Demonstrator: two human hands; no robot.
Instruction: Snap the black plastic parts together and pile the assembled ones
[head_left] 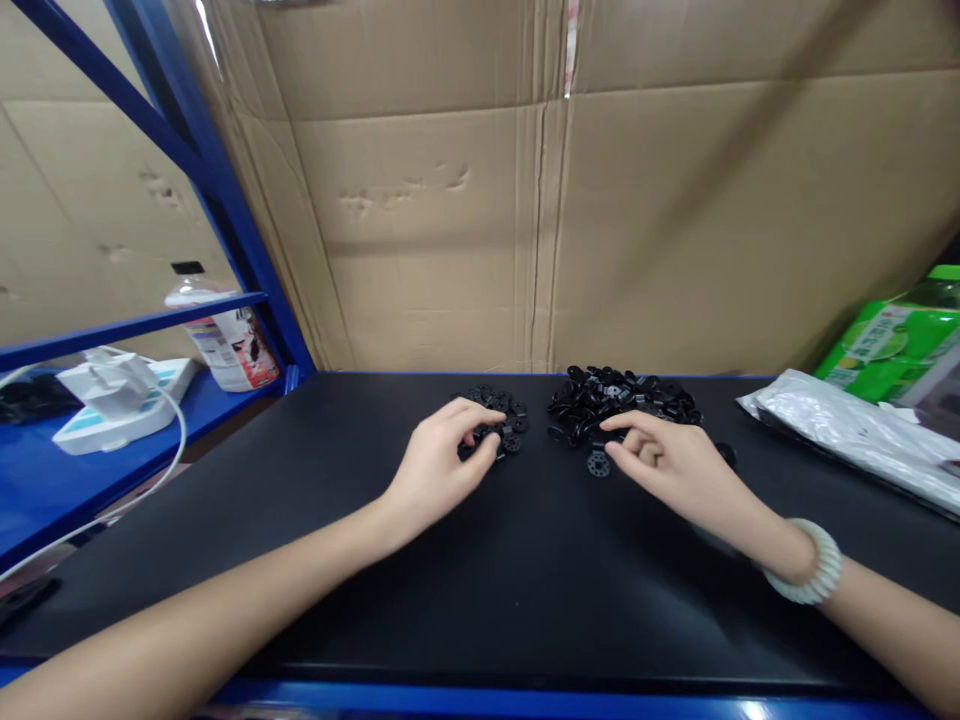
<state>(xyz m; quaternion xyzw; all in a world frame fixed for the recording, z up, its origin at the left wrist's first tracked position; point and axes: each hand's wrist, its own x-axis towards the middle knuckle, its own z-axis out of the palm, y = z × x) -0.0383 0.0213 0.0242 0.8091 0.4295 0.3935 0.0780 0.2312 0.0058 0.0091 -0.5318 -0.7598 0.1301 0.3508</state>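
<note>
My left hand is over a smaller pile of black plastic pieces, partly covering it. Its thumb and index finger are apart, and I make out nothing held between them. To the right, my right hand reaches in from the side at the front of a larger heap of black plastic pieces. The index finger and thumb are parted and the other fingers curl in. Just by the thumb tip is a round black piece with small holes. A pale beaded bracelet circles the right wrist.
Both piles are on a black tabletop before a cardboard wall. At right are a silvery plastic bag and a green package. On the blue left shelf are a power strip, its white cable, and a labelled bottle.
</note>
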